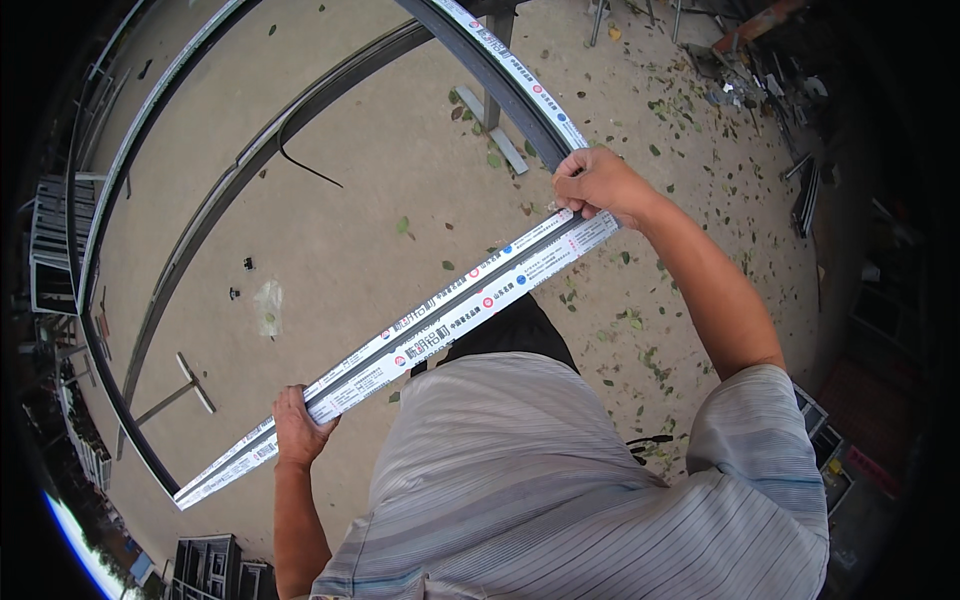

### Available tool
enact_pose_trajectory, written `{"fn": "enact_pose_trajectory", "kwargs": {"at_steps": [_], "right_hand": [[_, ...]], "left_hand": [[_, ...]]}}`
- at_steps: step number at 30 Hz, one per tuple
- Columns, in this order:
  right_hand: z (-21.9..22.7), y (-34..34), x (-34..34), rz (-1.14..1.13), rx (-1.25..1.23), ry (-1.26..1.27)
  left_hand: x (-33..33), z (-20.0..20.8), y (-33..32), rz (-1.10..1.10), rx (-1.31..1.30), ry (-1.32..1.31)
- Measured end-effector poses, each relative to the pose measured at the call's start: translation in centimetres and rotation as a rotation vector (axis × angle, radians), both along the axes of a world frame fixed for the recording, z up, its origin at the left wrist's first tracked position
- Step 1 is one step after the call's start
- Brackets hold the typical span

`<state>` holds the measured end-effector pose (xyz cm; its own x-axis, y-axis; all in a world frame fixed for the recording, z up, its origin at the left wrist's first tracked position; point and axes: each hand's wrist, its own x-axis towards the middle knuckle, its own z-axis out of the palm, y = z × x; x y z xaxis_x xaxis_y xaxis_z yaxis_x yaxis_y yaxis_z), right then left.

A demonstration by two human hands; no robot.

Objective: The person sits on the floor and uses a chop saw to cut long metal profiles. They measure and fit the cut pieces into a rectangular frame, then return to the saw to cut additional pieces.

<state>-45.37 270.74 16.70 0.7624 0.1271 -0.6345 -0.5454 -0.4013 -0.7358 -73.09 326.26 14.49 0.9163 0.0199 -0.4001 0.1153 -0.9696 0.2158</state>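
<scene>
A large rectangular frame of dark aluminium profile with white protective film stands in front of me. Its near bar (440, 318) runs across my body from lower left to upper right. My left hand (300, 430) grips this bar near its left end. My right hand (598, 184) is closed around the frame's corner, where the near bar meets the right side bar (520, 85) that runs away up the picture. The far bar (110, 200) of the frame curves along the left edge of the view.
Sandy ground with scattered leaves lies below. A grey metal stand (185, 385) sits on the ground at left and another stand (490, 125) under the right bar. Stacked metal frames (50, 240) are at far left, scrap metal (770, 70) at upper right.
</scene>
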Motion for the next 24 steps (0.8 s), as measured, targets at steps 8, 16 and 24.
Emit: {"fn": "enact_pose_trajectory", "kwargs": {"at_steps": [8, 16, 24], "right_hand": [[0.5, 7.2, -1.5, 0.342, -0.126, -0.635], [-3.3, 8.5, -7.8, 1.025, -0.379, -0.957], [-4.0, 8.9, -8.5, 0.982, -0.499, -0.971]], "left_hand": [[0.0, 0.0, 0.0, -0.043, 0.0, -0.053], [-0.3, -0.5, 0.6, -0.041, 0.011, -0.005], [-0.3, -0.7, 0.8, -0.06, -0.005, -0.008]]}}
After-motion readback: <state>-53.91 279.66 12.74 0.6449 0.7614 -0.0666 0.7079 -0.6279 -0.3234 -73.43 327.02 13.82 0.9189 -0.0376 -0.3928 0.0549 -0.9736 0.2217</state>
